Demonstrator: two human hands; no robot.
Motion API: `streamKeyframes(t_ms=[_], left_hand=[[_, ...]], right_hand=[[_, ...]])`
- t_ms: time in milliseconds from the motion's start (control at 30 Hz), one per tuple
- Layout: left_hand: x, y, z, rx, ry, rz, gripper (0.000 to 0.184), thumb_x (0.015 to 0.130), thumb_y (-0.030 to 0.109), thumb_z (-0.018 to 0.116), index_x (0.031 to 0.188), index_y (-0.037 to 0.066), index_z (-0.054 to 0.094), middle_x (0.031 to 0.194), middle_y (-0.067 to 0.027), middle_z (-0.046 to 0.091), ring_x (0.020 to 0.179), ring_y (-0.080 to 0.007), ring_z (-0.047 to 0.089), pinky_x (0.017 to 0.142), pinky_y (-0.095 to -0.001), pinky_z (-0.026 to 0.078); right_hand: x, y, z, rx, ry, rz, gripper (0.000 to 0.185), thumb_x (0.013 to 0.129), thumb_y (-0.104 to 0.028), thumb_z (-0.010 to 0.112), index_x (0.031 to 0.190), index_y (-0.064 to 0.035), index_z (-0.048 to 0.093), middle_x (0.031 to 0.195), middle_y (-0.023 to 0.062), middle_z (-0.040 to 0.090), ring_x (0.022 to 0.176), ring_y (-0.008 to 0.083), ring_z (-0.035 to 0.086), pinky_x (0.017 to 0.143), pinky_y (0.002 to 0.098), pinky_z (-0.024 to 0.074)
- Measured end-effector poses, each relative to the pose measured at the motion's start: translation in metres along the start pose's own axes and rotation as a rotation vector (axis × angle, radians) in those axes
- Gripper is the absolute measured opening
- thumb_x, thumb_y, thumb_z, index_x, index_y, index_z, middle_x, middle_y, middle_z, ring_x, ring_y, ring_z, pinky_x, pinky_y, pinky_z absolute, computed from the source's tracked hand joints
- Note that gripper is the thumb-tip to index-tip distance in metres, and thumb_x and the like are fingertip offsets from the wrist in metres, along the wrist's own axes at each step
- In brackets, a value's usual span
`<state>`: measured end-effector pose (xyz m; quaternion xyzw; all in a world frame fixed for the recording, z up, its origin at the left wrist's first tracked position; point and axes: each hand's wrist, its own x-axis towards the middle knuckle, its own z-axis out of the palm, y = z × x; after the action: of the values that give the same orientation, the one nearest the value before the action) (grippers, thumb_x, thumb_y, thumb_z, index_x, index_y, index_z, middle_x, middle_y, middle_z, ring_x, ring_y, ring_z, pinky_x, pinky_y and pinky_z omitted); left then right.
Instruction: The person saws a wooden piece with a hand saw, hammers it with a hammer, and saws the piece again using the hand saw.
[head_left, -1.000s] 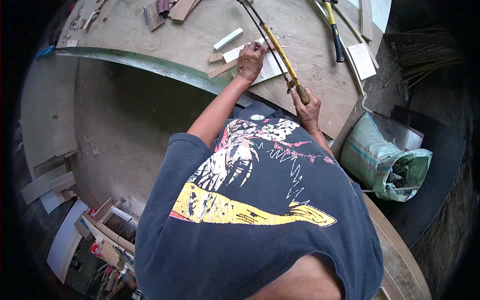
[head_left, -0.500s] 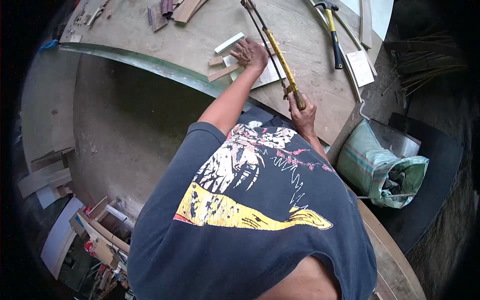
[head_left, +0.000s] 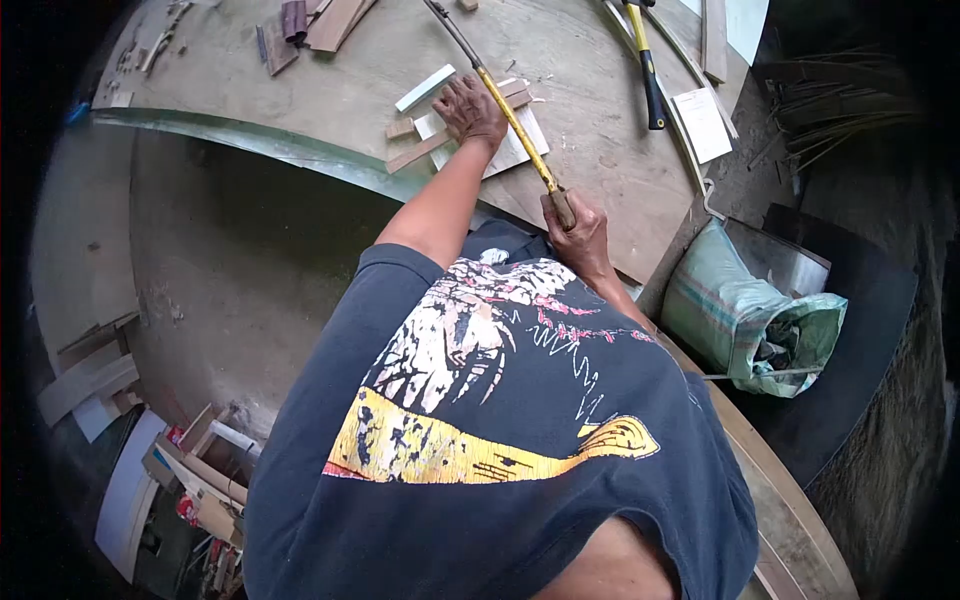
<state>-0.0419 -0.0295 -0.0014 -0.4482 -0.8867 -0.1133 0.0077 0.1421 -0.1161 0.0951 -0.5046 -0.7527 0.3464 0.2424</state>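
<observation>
My right hand [head_left: 580, 232] is wrapped round the handle of a yellow hacksaw [head_left: 515, 128]. The saw's frame reaches away over the worktable and crosses a narrow wooden strip [head_left: 416, 153]; whether the blade touches the strip cannot be made out. My left hand [head_left: 470, 112] bears down on that strip, fingers over it, left of the saw. Beneath lies a pale flat board [head_left: 528, 128]. Beside my left fingers are a whitish stick [head_left: 425, 88] and a small wooden block [head_left: 400, 128].
On the plywood worktable [head_left: 610, 190], a hammer [head_left: 645, 70] and a paper sheet [head_left: 702, 125] lie at the right. Wood offcuts [head_left: 335, 22] sit at the far left. A green sack [head_left: 715, 290] stands beyond the right edge, with scrap wood [head_left: 205, 470] on the floor at lower left.
The hacksaw has turned in my right hand: its frame and blade, apart before, now nearly line up. It has come over the strip. My left hand stays on the strip; the view has shifted slightly.
</observation>
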Motion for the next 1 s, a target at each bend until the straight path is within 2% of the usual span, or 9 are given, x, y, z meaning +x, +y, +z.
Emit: streamKeyframes(t_ms=[367, 433, 600, 700, 767, 833, 933, 1000], left_hand=[[-0.002, -0.002, 0.001, 0.104, 0.039, 0.027, 0.034, 0.072, 0.027, 0.051, 0.098, 0.006, 0.052, 0.098, -0.0106, 0.049, 0.094, -0.0246, 0.044, 0.082, -0.0416, 0.028], [0.001, -0.001, 0.003, 0.106, -0.041, -0.011, 0.045, 0.071, 0.032, 0.054, 0.105, 0.002, 0.047, 0.102, -0.0127, 0.044, 0.098, -0.0261, 0.042, 0.078, -0.0403, 0.028], [-0.001, -0.002, 0.001, -0.034, 0.015, 0.009, 0.039, 0.072, 0.027, 0.051, 0.101, 0.001, 0.048, 0.102, -0.0138, 0.045, 0.097, -0.0263, 0.043, 0.078, -0.0412, 0.027], [0.002, -0.001, 0.006, 0.012, 0.037, 0.006, 0.037, 0.072, 0.028, 0.05, 0.098, 0.002, 0.049, 0.1, -0.0142, 0.047, 0.097, -0.0268, 0.043, 0.078, -0.0418, 0.027], [0.001, -0.002, 0.014, -0.057, 0.107, 0.012, 0.035, 0.071, 0.028, 0.047, 0.095, 0.003, 0.051, 0.097, -0.0162, 0.05, 0.096, -0.0282, 0.043, 0.084, -0.0449, 0.025], [-0.002, 0.001, 0.008, -0.065, 0.09, 0.012, 0.035, 0.071, 0.026, 0.047, 0.098, 0.003, 0.049, 0.098, -0.0164, 0.05, 0.095, -0.0283, 0.043, 0.084, -0.0441, 0.024], [0.001, -0.002, 0.01, -0.074, 0.067, 0.005, 0.04, 0.071, 0.031, 0.051, 0.1, 0.004, 0.047, 0.099, -0.0157, 0.05, 0.097, -0.0278, 0.043, 0.084, -0.0428, 0.025], [-0.001, -0.001, 0.009, -0.084, 0.149, -0.024, 0.047, 0.069, 0.037, 0.058, 0.101, 0.005, 0.046, 0.1, -0.0147, 0.049, 0.098, -0.027, 0.043, 0.085, -0.0418, 0.025]], right_hand=[[-0.001, -0.002, -0.004, 0.058, -0.04, 0.029, 0.021, 0.075, -0.013, 0.063, 0.068, -0.0015, 0.047, 0.058, 0.0186, 0.051, 0.055, 0.036, 0.054, 0.046, 0.0382, 0.0396], [-0.001, -0.005, -0.004, 0.059, -0.032, 0.045, 0.021, 0.075, -0.013, 0.063, 0.069, -0.0014, 0.047, 0.057, 0.0188, 0.051, 0.055, 0.0361, 0.055, 0.046, 0.038, 0.0395], [-0.002, -0.004, -0.001, 0.027, 0.006, 0.044, 0.021, 0.076, -0.013, 0.063, 0.068, -0.0008, 0.047, 0.056, 0.0193, 0.05, 0.054, 0.0362, 0.055, 0.046, 0.0371, 0.0387], [0.001, -0.009, -0.002, 0.078, 0.044, 0.12, 0.024, 0.076, -0.014, 0.063, 0.065, -0.0005, 0.046, 0.056, 0.0202, 0.049, 0.053, 0.0361, 0.055, 0.045, 0.0366, 0.0382], [0.001, -0.002, 0.001, 0.082, -0.004, 0.223, 0.025, 0.077, -0.015, 0.062, 0.064, 0.0002, 0.047, 0.056, 0.0213, 0.049, 0.051, 0.0359, 0.054, 0.044, 0.0364, 0.0377], [0.012, -0.004, 0.007, 0.128, 0.014, 0.215, 0.024, 0.077, -0.017, 0.062, 0.066, 0.0013, 0.05, 0.055, 0.0223, 0.048, 0.049, 0.0363, 0.052, 0.043, 0.0367, 0.0371], [0.035, -0.009, 0.02, 0.124, 0.066, 0.141, 0.023, 0.077, -0.018, 0.062, 0.069, 0.0009, 0.052, 0.054, 0.0224, 0.047, 0.048, 0.0371, 0.051, 0.043, 0.0381, 0.0367], [0.034, -0.006, 0.017, 0.132, 0.062, 0.137, 0.022, 0.077, -0.018, 0.062, 0.07, 0.0004, 0.052, 0.055, 0.0224, 0.048, 0.048, 0.0371, 0.051, 0.043, 0.0382, 0.0369]])
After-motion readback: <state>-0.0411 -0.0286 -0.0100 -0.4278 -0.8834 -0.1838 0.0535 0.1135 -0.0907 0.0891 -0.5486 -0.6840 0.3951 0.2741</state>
